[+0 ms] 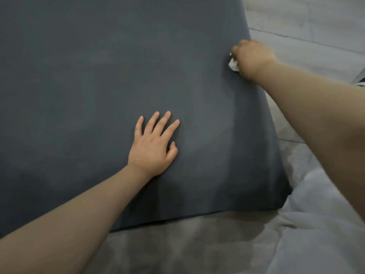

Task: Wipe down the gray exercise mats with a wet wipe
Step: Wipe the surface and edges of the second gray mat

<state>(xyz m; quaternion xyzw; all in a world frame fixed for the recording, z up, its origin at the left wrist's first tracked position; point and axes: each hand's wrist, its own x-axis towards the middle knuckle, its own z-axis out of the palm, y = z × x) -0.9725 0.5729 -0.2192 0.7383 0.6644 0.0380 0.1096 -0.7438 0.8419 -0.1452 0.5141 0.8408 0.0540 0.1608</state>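
A left hand (pixel 153 146) lies flat, fingers spread, bracing the gray mat (pixel 98 76), while the right hand (pixel 251 57) grips a white wipe (pixel 233 64) at the mat's far edge; firm, overlapping strokes back toward the flat hand would likely clean best.

Mat (pixel 98 76) lies on floor (pixel 306 20), filling left and centre of view. Left hand (pixel 153 146) rests flat on mat, near its front edge, right of centre. Right hand (pixel 251 57) farther back, at mat's right edge, pressing wipe (pixel 233 65) onto mat. Wipe sits just left of that hand. Floor shows right of mat and in front of it.
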